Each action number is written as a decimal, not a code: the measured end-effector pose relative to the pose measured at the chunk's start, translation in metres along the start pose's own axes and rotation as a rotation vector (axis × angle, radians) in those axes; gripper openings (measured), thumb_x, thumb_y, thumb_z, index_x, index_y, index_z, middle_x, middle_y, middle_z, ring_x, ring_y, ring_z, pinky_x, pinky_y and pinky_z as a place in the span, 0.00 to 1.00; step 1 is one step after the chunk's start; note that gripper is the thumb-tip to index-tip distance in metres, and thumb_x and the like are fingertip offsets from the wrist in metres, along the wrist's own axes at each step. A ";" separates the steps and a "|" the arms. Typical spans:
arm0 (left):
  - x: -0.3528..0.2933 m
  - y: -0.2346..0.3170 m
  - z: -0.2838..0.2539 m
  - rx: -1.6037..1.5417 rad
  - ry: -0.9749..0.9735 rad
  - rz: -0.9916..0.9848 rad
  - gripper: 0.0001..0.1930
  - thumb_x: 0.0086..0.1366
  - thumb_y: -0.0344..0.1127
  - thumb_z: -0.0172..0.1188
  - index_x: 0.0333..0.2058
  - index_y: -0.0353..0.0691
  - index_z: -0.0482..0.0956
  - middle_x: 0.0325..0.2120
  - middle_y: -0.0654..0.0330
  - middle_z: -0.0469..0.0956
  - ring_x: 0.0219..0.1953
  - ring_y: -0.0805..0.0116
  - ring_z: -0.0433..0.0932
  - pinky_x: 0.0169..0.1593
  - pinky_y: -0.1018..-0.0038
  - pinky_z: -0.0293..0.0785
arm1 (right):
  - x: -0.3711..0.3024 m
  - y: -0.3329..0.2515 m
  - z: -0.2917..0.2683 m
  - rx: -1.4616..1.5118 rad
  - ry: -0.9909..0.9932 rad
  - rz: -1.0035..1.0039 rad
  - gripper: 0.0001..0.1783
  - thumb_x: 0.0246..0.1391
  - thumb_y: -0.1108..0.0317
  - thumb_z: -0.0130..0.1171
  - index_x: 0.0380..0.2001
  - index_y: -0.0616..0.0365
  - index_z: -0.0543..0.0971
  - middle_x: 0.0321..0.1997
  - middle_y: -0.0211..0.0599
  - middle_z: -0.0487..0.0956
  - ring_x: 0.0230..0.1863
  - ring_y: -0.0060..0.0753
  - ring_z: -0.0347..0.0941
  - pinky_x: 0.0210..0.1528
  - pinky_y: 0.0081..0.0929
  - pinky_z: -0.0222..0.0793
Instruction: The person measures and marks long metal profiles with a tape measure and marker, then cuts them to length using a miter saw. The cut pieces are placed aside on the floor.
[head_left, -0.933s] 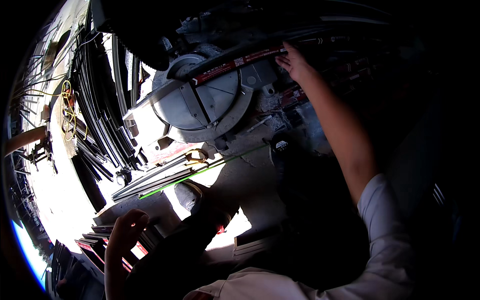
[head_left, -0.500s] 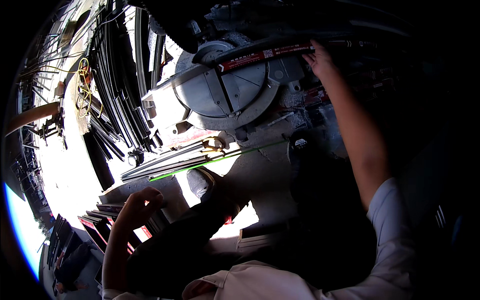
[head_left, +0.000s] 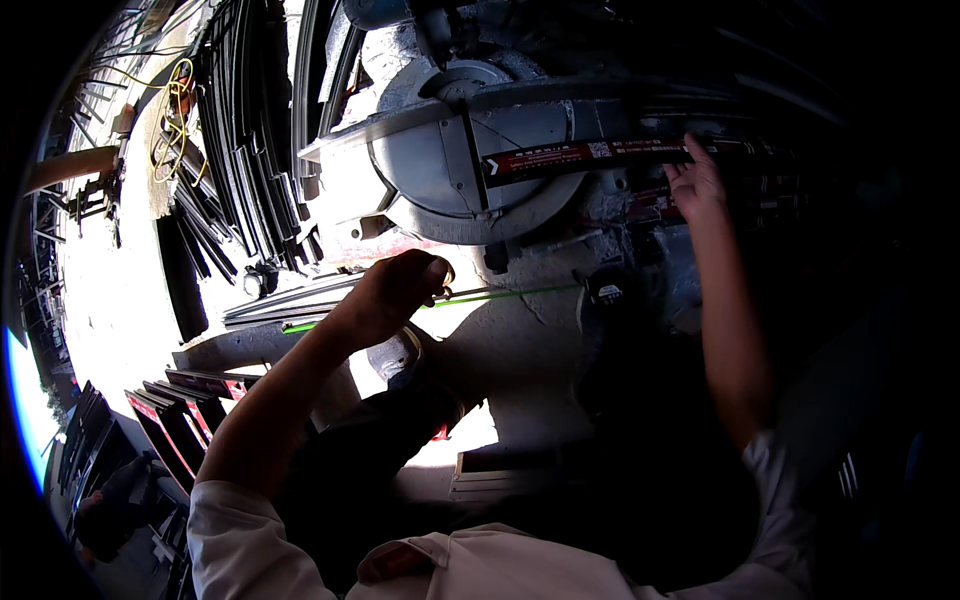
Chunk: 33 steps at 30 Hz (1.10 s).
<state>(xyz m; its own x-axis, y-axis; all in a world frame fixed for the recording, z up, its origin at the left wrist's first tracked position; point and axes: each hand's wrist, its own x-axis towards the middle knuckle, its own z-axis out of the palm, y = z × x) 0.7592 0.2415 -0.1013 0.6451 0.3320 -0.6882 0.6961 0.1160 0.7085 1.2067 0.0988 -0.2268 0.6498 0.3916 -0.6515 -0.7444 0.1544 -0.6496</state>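
the person's right hand [head_left: 699,182] grasps the bar [head_left: 545,160], dark with a red label, with one finger laid over it. the bar lies over the right part of the round grey saw [head_left: 420,168], nearer the person than the fence [head_left: 400,122]; its left end is beside the slot and its right end fades into shadow. the left hand [head_left: 395,290] is apart from the bar, nearer the person than the saw, with its fingers curled; one cannot tell whether they hold anything. a green strip [head_left: 520,294] runs behind that hand, and a shoe [head_left: 393,357] shows just below it. black bars [head_left: 235,130] lie left of the saw, with a yellow cord [head_left: 172,120] farther left.
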 end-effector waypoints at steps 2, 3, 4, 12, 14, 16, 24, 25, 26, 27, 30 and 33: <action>0.025 0.009 0.018 -0.224 0.034 0.051 0.36 0.80 0.62 0.44 0.57 0.28 0.75 0.43 0.50 0.83 0.46 0.63 0.83 0.52 0.66 0.80 | -0.016 -0.004 -0.012 0.028 -0.027 0.000 0.28 0.62 0.66 0.70 0.63 0.55 0.73 0.70 0.38 0.66 0.69 0.35 0.64 0.76 0.39 0.56; 0.028 0.012 0.024 -0.335 0.073 0.075 0.39 0.79 0.66 0.41 0.59 0.27 0.74 0.44 0.49 0.83 0.47 0.61 0.83 0.54 0.65 0.80 | -0.025 -0.006 -0.012 0.040 -0.047 0.007 0.27 0.63 0.66 0.70 0.62 0.55 0.73 0.68 0.38 0.67 0.69 0.34 0.65 0.76 0.39 0.56; 0.032 0.014 0.030 -0.425 0.094 0.089 0.44 0.77 0.70 0.41 0.62 0.26 0.69 0.46 0.45 0.82 0.49 0.59 0.82 0.57 0.62 0.79 | -0.033 -0.006 -0.011 0.052 -0.067 0.016 0.25 0.63 0.66 0.70 0.61 0.54 0.74 0.67 0.37 0.69 0.68 0.34 0.65 0.76 0.38 0.56; 0.057 0.029 0.082 -0.828 0.092 0.185 0.29 0.78 0.58 0.53 0.57 0.36 0.78 0.43 0.56 0.85 0.43 0.70 0.82 0.54 0.70 0.79 | -0.057 -0.011 -0.041 0.061 -0.088 -0.001 0.20 0.61 0.67 0.72 0.53 0.53 0.77 0.56 0.38 0.77 0.60 0.35 0.72 0.70 0.41 0.67; 0.058 0.030 0.086 -0.801 0.126 0.187 0.27 0.78 0.57 0.53 0.55 0.36 0.79 0.41 0.57 0.85 0.41 0.71 0.82 0.53 0.72 0.79 | -0.057 -0.015 -0.043 0.051 -0.059 0.007 0.19 0.61 0.67 0.72 0.52 0.53 0.77 0.54 0.37 0.77 0.58 0.35 0.74 0.68 0.40 0.70; 0.059 0.031 0.088 -0.748 0.163 0.196 0.25 0.78 0.56 0.54 0.52 0.36 0.81 0.38 0.58 0.85 0.39 0.72 0.82 0.51 0.73 0.79 | -0.060 -0.012 -0.041 0.056 -0.086 0.002 0.19 0.61 0.67 0.72 0.52 0.53 0.77 0.54 0.36 0.77 0.58 0.35 0.74 0.67 0.40 0.70; 0.059 0.037 0.096 -0.782 0.225 0.235 0.21 0.79 0.52 0.54 0.48 0.37 0.82 0.33 0.60 0.84 0.34 0.73 0.80 0.44 0.75 0.77 | -0.087 -0.028 -0.032 -0.701 0.112 -0.432 0.36 0.58 0.51 0.73 0.63 0.59 0.73 0.62 0.45 0.72 0.65 0.49 0.66 0.65 0.52 0.68; 0.057 0.040 0.098 -0.772 0.239 0.229 0.21 0.79 0.52 0.54 0.47 0.37 0.82 0.33 0.60 0.84 0.34 0.73 0.80 0.43 0.75 0.77 | -0.091 -0.031 -0.030 -0.931 0.195 -0.715 0.37 0.59 0.50 0.71 0.63 0.61 0.72 0.63 0.48 0.71 0.65 0.52 0.65 0.65 0.53 0.67; 0.058 0.038 0.098 -0.761 0.239 0.241 0.21 0.79 0.52 0.54 0.46 0.38 0.82 0.32 0.59 0.84 0.33 0.73 0.80 0.42 0.75 0.77 | -0.093 -0.030 -0.028 -1.154 0.270 -0.981 0.37 0.59 0.49 0.69 0.63 0.63 0.72 0.64 0.51 0.70 0.65 0.55 0.65 0.66 0.54 0.66; 0.058 0.036 0.098 -0.745 0.244 0.247 0.21 0.79 0.53 0.54 0.46 0.38 0.82 0.32 0.59 0.84 0.32 0.73 0.80 0.42 0.75 0.76 | -0.096 -0.031 -0.027 -1.375 0.348 -1.235 0.38 0.59 0.49 0.67 0.63 0.65 0.72 0.65 0.54 0.69 0.65 0.57 0.64 0.66 0.54 0.65; 0.057 0.041 0.100 -0.720 0.240 0.235 0.21 0.79 0.52 0.54 0.46 0.37 0.82 0.31 0.59 0.84 0.31 0.73 0.79 0.40 0.76 0.76 | -0.106 -0.039 -0.024 -1.585 -0.190 -1.231 0.40 0.60 0.41 0.64 0.65 0.59 0.74 0.66 0.53 0.68 0.66 0.60 0.63 0.68 0.55 0.62; 0.058 0.041 0.098 -0.702 0.240 0.233 0.22 0.79 0.53 0.54 0.45 0.36 0.82 0.31 0.59 0.84 0.31 0.73 0.79 0.41 0.76 0.76 | -0.103 -0.025 -0.021 -1.714 -0.573 -1.205 0.41 0.60 0.34 0.61 0.61 0.57 0.78 0.61 0.46 0.73 0.66 0.55 0.64 0.73 0.56 0.55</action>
<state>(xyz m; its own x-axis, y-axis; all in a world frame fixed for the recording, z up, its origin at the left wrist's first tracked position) 0.8563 0.1736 -0.1274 0.6087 0.6048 -0.5135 0.1369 0.5575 0.8188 1.1616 0.0360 -0.1516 0.2250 0.9589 0.1727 0.9140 -0.1463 -0.3785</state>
